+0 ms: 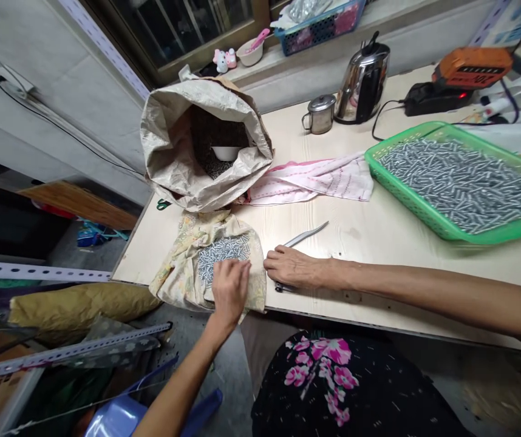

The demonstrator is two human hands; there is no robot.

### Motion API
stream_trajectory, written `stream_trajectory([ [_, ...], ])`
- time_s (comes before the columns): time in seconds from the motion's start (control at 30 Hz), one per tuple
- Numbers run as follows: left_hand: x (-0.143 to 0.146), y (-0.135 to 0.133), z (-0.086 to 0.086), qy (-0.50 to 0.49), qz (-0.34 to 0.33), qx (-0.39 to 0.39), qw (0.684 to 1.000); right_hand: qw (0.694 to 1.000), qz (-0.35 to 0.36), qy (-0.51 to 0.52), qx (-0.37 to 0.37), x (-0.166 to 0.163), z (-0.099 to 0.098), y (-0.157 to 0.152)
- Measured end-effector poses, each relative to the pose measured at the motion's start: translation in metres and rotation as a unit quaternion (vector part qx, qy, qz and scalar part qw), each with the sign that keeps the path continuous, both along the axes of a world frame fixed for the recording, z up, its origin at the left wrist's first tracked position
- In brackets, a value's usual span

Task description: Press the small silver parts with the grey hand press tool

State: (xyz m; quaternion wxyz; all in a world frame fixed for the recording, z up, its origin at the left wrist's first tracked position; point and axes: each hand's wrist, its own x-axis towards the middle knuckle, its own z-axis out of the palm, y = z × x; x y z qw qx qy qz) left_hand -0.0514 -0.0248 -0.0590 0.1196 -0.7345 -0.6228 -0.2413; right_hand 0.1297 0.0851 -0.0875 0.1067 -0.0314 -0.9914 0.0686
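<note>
A pile of small silver metal pins or rivets (224, 250) lies on a crumpled yellow patterned cloth (172, 273) at the table's front left. My left hand (231, 288) is over the near right side of this pile, fingers curled and bunched; what they pinch is hidden. Just right of the cloth, my right hand (293, 267) rests on the tabletop with its fingers closed. A slim grey curved tool part (308, 233) sticks out beyond its knuckles. A small dark metal end (283, 287) shows beneath the palm; I cannot tell whether both belong to one tool.
An open woven sack (169, 152) with a white bowl (225, 153) inside stands behind the cloth. A green basket (418, 206) full of metal pins is at right. Farther back are a towel (319, 179), lidded mug (322, 115), kettle (363, 85) and orange battery (472, 67).
</note>
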Motion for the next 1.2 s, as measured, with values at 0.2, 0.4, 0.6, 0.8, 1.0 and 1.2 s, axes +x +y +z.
stream_trajectory([
  [0.2,-0.028,0.053,-0.002,0.111,0.056,-0.148,0.981,0.952,-0.216,0.207,-0.065,0.065,0.057,0.018],
  [0.4,-0.017,0.075,-0.001,0.168,0.088,-0.246,0.95,0.829,-0.538,0.075,0.136,0.198,0.104,0.033],
  [0.6,-0.004,0.077,-0.002,0.228,0.085,-0.277,0.929,0.878,-0.47,0.088,0.017,0.189,0.062,0.013],
  [0.8,-0.014,0.078,0.007,0.128,0.084,-0.254,0.955,0.941,-0.315,0.027,-0.119,0.099,0.021,-0.02],
  [1.0,-0.009,0.045,0.012,-0.287,0.06,-0.311,0.904,0.946,-0.295,-0.031,-0.131,0.078,0.014,-0.031],
  [1.2,0.025,0.022,-0.011,-0.499,0.082,-0.415,0.756,0.953,-0.283,-0.012,-0.107,0.088,-0.006,-0.034],
])
